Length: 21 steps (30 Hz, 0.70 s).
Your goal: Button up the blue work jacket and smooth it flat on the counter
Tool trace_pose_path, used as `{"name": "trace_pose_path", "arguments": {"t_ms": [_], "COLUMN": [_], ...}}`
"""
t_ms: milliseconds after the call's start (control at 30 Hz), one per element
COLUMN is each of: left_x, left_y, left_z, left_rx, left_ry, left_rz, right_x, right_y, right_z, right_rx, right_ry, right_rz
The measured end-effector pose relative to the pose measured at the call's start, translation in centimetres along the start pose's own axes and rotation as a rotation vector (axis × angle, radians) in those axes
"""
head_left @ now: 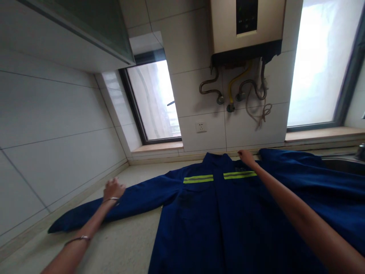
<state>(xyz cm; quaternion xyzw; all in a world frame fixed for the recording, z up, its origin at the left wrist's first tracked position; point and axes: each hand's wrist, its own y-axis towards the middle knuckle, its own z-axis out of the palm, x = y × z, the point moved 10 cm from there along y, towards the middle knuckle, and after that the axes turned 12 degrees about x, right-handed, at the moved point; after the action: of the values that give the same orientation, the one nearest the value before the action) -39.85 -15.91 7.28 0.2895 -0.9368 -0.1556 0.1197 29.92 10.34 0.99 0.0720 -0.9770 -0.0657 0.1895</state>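
Note:
A dark blue work jacket [216,220] with yellow-green reflective stripes lies spread flat on a pale countertop [125,247], collar toward the wall. My left hand [113,189] rests on the upper edge of its outstretched left sleeve [119,205], fingers curled down onto the cloth. My right hand [245,156] reaches across the jacket to the shoulder beside the collar [218,158] and pinches the fabric there. Both forearms are bare, and thin bracelets sit on the left one.
White tiled walls close the counter at left and back. A gas water heater [246,26] with hoses hangs above a wall socket [201,126]. Windows [155,102] flank it. A steel sink [345,163] lies at far right under the jacket's other sleeve.

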Motion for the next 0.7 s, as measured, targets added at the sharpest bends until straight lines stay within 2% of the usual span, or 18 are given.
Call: {"name": "trace_pose_path", "arguments": {"t_ms": [67,133,233,267,333,400,467,567,700], "left_x": [-7.4,-15.2,-27.3,-30.6,-35.8,-39.3,-41.4,-42.4,-42.2], "left_y": [0.7,-0.1,-4.6,-6.4,-9.6,-12.1,-13.8,-14.8,-14.9], "left_z": [0.3,0.1,0.1,0.1,0.9,2.5,4.4,6.3,6.5], "left_rx": [0.046,0.067,0.166,0.193,0.280,0.379,0.461,0.491,0.441], "left_ry": [-0.008,-0.015,-0.128,-0.165,-0.206,-0.223,-0.221,-0.224,-0.257], "left_rz": [0.181,0.347,0.725,0.809,0.881,0.884,0.871,0.852,0.849], "right_x": [-2.6,-3.8,-3.6,-3.2,-2.4,-1.9,-2.0,-2.9,-4.4], "right_y": [0.1,0.7,2.2,2.7,3.5,4.2,4.7,5.7,6.8], "right_z": [-0.2,0.4,2.5,3.3,5.1,6.6,7.5,7.9,7.9], "right_rx": [0.005,0.035,0.096,0.118,0.159,0.188,0.202,0.205,0.186], "right_ry": [-0.012,-0.019,-0.024,-0.024,-0.024,-0.021,-0.015,-0.002,0.015], "right_rz": [0.020,0.012,-0.021,-0.032,-0.047,-0.040,-0.011,0.047,0.135]}}
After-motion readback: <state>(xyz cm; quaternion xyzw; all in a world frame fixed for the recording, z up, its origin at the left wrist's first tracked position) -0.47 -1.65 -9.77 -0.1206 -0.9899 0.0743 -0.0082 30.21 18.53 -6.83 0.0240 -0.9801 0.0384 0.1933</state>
